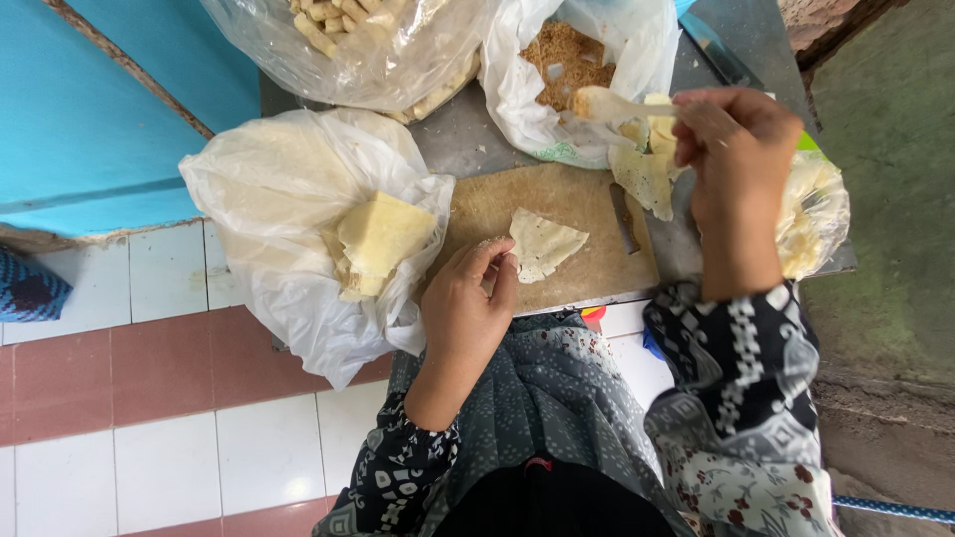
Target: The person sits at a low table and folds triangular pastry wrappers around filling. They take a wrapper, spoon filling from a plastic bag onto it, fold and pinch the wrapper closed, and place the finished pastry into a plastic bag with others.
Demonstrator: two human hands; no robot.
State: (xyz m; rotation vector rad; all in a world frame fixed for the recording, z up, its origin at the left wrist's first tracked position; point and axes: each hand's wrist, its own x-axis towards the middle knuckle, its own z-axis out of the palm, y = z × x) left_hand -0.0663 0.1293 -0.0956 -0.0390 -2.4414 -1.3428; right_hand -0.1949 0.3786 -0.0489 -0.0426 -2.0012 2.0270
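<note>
Fingers (494, 261) of my left hand (468, 313) are curled, tips pinching the near corner of the flat wrapper (542, 243) lying on the wooden board (587, 273), just right of the bag of stacked wrappers (383, 237). I judge this the filling step. My right hand (738, 164) is closed around a spoon (612, 103), raised by the open bag of brown filling (565, 55). Next I'd need the spoon steady over the wrapper's middle. The board sits on a grey metal table (468, 139); red-and-white floor tiles (159, 368) and a blue wall lie to the left.
</note>
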